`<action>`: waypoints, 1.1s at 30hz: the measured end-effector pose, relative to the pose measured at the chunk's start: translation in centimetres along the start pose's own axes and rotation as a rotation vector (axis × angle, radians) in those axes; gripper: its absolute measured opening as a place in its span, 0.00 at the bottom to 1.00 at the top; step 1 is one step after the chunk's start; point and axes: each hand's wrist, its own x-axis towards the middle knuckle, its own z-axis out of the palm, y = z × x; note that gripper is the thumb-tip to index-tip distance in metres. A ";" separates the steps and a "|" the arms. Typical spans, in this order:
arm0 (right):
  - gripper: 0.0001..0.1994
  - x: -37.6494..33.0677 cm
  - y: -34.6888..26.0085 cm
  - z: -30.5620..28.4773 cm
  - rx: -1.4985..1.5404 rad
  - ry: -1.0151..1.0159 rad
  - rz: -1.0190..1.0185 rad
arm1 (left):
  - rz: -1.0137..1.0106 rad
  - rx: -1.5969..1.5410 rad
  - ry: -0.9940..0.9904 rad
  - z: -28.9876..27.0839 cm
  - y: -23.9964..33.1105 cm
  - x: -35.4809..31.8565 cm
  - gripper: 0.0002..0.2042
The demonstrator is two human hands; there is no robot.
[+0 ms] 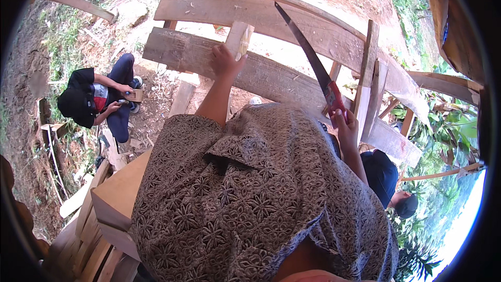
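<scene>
Sawing step in hand. Left hand [225, 61] presses flat, fingers spread, on the weathered grey wooden plank [271, 75]. Right hand [344, 125] clenches the red-handled handsaw [309, 52], blade crossing the plank between both hands. Next stroke likely needs steady bracing.

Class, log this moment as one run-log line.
left hand: pressing plank | right hand: gripping saw, blade on plank | seated person below

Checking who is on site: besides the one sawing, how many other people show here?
2. One person in black crouches on the ground at left; another person in a dark cap is low at right, below the planks. Others may be hidden.
</scene>
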 end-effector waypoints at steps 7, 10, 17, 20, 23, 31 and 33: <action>0.17 2.5 -3.5 1.7 -0.284 -0.275 -0.072 | -0.091 -0.003 -0.001 2.5 1.0 1.7 0.39; 0.15 3.8 -6.6 3.6 -0.413 -0.341 -0.101 | -0.067 -0.046 0.019 3.1 -0.1 2.1 0.38; 0.17 7.4 -9.1 6.3 -0.558 -0.392 -0.218 | 0.114 -0.195 0.169 2.7 -0.2 2.4 0.32; 0.19 8.1 -8.9 6.8 -0.569 -0.392 -0.210 | 0.143 -0.156 0.106 2.3 -0.4 2.6 0.36; 0.19 8.1 -9.4 7.4 -0.584 -0.386 -0.171 | 0.104 -0.136 0.050 2.0 -0.4 2.5 0.37; 0.18 8.5 -9.3 7.4 -0.609 -0.381 -0.216 | 0.039 -0.162 0.028 2.1 -0.4 2.7 0.36; 0.18 8.4 -9.7 7.4 -0.600 -0.364 -0.227 | 0.037 -0.158 0.017 2.1 -0.4 2.7 0.37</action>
